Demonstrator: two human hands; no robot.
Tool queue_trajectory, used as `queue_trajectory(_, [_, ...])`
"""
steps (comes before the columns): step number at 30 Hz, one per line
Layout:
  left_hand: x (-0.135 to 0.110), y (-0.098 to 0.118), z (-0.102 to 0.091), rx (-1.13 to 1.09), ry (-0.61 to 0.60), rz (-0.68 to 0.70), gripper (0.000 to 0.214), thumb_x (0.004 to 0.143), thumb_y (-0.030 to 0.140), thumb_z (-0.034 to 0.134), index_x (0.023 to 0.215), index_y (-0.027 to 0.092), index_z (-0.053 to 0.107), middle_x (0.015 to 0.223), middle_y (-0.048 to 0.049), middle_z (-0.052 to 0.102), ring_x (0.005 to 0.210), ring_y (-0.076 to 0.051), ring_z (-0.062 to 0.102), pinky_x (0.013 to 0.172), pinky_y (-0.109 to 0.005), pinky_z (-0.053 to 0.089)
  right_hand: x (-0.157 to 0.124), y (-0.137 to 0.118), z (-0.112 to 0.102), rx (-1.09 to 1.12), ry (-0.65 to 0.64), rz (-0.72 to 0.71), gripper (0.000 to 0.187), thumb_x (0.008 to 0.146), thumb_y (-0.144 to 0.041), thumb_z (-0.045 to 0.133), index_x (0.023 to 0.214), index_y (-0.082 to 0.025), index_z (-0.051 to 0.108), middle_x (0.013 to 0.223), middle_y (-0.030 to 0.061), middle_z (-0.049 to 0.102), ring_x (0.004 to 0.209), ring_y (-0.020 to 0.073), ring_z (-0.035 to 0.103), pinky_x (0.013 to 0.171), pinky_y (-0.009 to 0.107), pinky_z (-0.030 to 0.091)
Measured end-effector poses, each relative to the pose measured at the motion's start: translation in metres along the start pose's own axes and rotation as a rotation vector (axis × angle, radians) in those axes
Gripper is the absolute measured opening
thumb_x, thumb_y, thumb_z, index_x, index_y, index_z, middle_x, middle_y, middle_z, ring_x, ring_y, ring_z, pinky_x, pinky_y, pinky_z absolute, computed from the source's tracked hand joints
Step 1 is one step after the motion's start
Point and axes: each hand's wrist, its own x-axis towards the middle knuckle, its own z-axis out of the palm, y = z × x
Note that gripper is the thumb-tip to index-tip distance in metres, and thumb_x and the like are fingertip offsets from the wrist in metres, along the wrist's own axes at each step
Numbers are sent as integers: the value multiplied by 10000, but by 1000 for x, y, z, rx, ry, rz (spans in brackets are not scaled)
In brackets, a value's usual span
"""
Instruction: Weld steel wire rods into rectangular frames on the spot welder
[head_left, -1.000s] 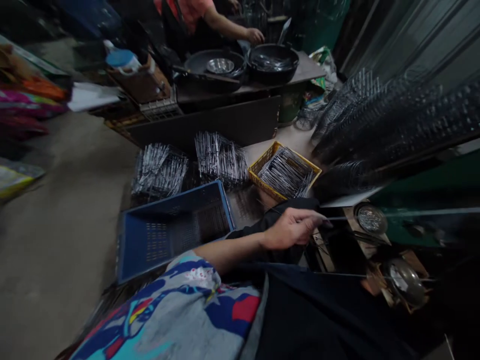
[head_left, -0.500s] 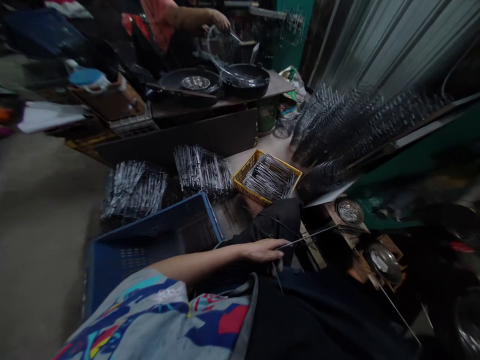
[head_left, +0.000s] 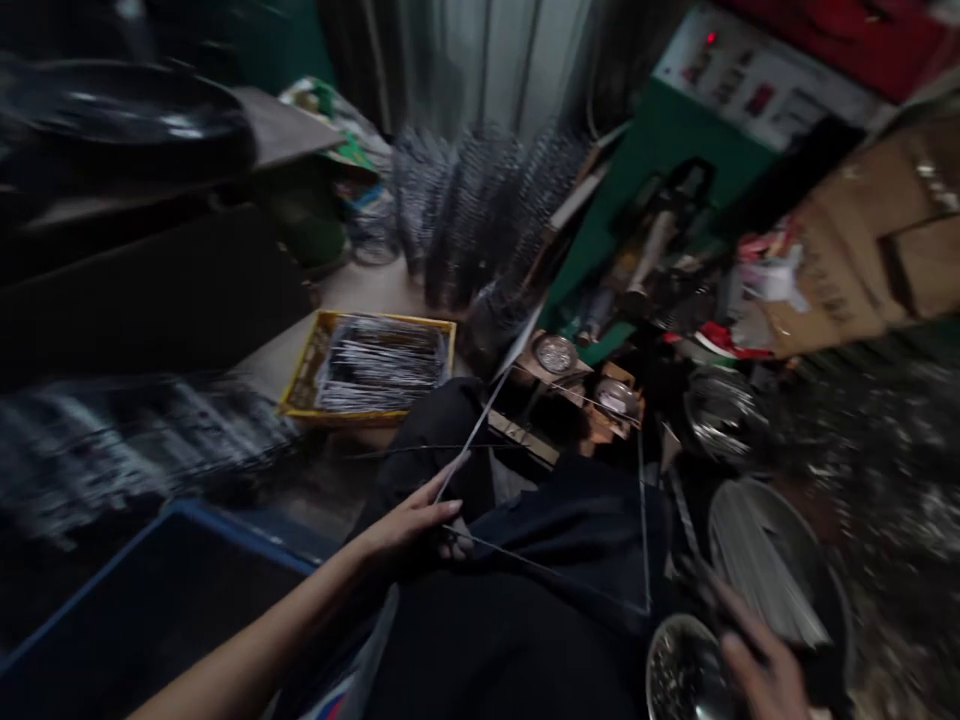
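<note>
My left hand (head_left: 427,515) is closed around a bent metal wire frame (head_left: 644,530), which stretches over my dark-clad lap with its far corner toward the right. At the lower right my right hand (head_left: 765,655) is wrapped round a dark, long tool that motion blur keeps me from naming. Directly beside that hand stands a metal bowl (head_left: 686,665) of small parts. A round container holding straight pale rods (head_left: 765,560) lies just beyond it.
A yellow basket (head_left: 292,385) of wire pieces sits ahead, left of centre. Stacked wire coils (head_left: 480,210) stand behind it. A blue crate (head_left: 247,535) is at lower left. A green machine (head_left: 645,190) with small round dishes (head_left: 555,352) in front rises at right.
My view has swung to the right, bringing the machine and parts bowl into sight. My right hand has appeared, holding a dark tool. The left hand still grips the wire frame.
</note>
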Motion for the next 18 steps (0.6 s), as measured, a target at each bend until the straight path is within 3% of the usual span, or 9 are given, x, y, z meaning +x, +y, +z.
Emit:
queue_trajectory(1, [3, 2, 4, 13, 15, 9, 1094, 829, 403, 726, 1589, 224, -42, 718, -105, 745, 619, -243, 710, 537, -245, 494, -1, -8, 12, 65, 86, -30, 489, 873, -660, 476, 1360, -616, 454, 1309, 57, 634, 1274, 356, 542, 971, 579, 513])
queue_trajectory(3, [6, 6, 12, 21, 39, 21, 1126, 811, 401, 750, 1587, 230, -48, 710, -98, 743, 629, -247, 711, 553, -255, 505, 10, -25, 40, 83, -125, -81, 677, 863, -569, 583, 1496, -442, 381, 1484, 29, 503, 1382, 355, 431, 1120, 606, 386])
queue_trajectory(5, [5, 10, 20, 22, 58, 17, 1144, 786, 400, 774, 1589, 240, -24, 695, -86, 740, 622, -251, 707, 570, -275, 519, 30, -39, 67, 42, -226, -133, 739, 882, -406, 618, 1550, -348, 308, 1556, 24, 404, 1428, 305, 377, 1166, 548, 345])
queue_trajectory(8, [2, 13, 30, 12, 105, 20, 1136, 763, 398, 785, 1592, 262, 20, 668, -63, 729, 599, -246, 697, 576, -290, 529, 55, -47, 95, -63, -208, -189, 763, 886, -244, 616, 1565, -307, 273, 1571, 26, 372, 1437, 251, 374, 1177, 468, 360])
queue_trajectory(12, [0, 15, 38, 26, 112, 38, 1148, 737, 381, 797, 1594, 276, 41, 635, -24, 693, 590, -241, 684, 578, -307, 536, 67, -51, 109, -156, -153, -193, 838, 832, -205, 698, 1558, -313, 293, 1546, 23, 411, 1394, 242, 445, 1153, 419, 414])
queue_trajectory(18, [-4, 25, 48, 21, 219, 49, 1161, 678, 365, 830, 1589, 293, 114, 608, 0, 668, 539, -223, 656, 534, -280, 510, 72, -55, 109, -139, -124, -213, 839, 809, -215, 731, 1544, -288, 333, 1534, 33, 434, 1387, 219, 456, 1144, 378, 426])
